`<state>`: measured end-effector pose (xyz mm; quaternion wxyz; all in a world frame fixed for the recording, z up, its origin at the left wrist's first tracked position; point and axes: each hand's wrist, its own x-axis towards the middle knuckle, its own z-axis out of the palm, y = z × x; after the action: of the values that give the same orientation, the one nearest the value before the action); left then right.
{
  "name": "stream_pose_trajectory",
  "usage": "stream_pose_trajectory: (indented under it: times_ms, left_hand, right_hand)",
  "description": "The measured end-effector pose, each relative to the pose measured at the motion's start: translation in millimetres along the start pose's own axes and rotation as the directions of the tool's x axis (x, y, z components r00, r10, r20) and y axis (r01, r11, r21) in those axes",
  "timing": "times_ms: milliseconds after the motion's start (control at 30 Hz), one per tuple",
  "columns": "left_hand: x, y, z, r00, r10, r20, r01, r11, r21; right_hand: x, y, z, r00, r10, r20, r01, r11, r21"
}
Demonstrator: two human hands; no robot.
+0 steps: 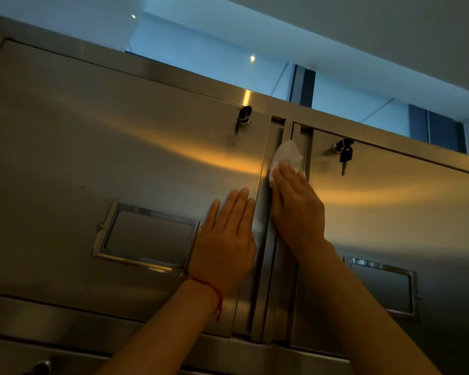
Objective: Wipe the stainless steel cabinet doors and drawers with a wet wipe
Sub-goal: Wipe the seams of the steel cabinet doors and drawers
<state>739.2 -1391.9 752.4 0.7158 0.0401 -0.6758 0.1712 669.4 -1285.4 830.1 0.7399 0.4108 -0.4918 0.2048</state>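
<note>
The right hand (pixel 295 209), fingers flat, presses the wet wipe (pixel 286 158) onto the vertical strip between the left door (pixel 119 147) and right door (pixel 404 212), its length running upward, while the left hand (pixel 225 236) lies flat on the left door's inner edge.

No readable text, label, brand or number anywhere; label frames (pixel 146 235) on cabinet doors (pixel 119 144), at 9 and 4 o'clock, blank.

A white ceiling (pixel 336 31) is being seen overhead, lit bluish near a dark blue pillar (pixel 305 85). Two small recessed lights (pixel 252 58) are glowing, and warm amber light is being cast from below.
</note>
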Motion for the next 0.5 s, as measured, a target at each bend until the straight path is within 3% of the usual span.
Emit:
stream_pose_trajectory:
  times_ms: [133, 333, 500]
  left_hand:
    - [-0.1, 0.0, 0.4, 1.0, -0.001, -0.002, 0.001, 1.0, 0.001]
    - [0.0, -0.3, 0.4, 1.0, -0.001, 0.001, 0.001, 1.0, 0.01]
    - [-0.5, -0.7, 2.3, 1.0, 0.006, -0.01, -0.006, 1.0, 0.011]
  right_hand:
    - [-4.5, 3.6, -1.6, 0.999, -0.054, -0.006, 0.054, 0.998, -0.023]
    - [6.0, 2.2, 1.8, 1.0, 0.019, -0.001, -0.019, 1.0, 0.005]
    - [-3.1, 2.1, -1.0, 1.0, -0.028, -0.005, 0.028, 1.0, 0.004]
